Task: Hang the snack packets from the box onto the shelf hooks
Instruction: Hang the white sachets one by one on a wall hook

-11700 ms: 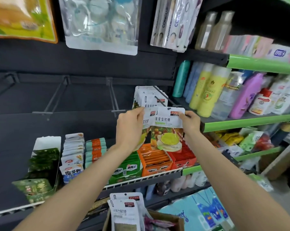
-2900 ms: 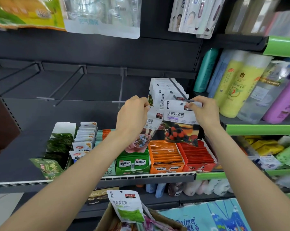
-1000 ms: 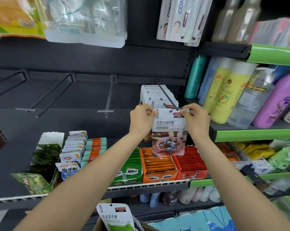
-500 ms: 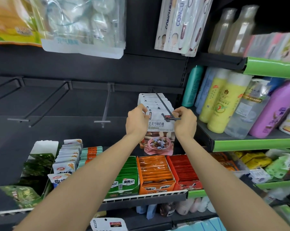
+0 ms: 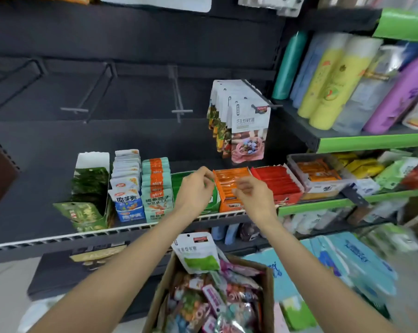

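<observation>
A row of white snack packets [image 5: 247, 131] hangs on the rightmost shelf hook [image 5: 263, 97], the front one showing a pink bowl. My left hand [image 5: 196, 191] and my right hand [image 5: 253, 195] hover empty below it, in front of the shelf boxes, fingers loosely curled. A cardboard box [image 5: 160, 292] at the bottom centre holds several colourful packets, with a white and green packet [image 5: 198, 253] sticking up at its back.
Two bare hooks [image 5: 179, 102] [image 5: 87, 102] jut from the dark back panel to the left. The shelf below carries an orange box [image 5: 229, 188], a red box [image 5: 277, 183] and stacked sachets [image 5: 128, 186]. Bottles [image 5: 335, 78] fill the right shelf.
Both hands let go of the pink-bowl packet, which now hangs on the hook, and dropped down to the shelf-box level. The view tilted down, showing the cardboard box.
</observation>
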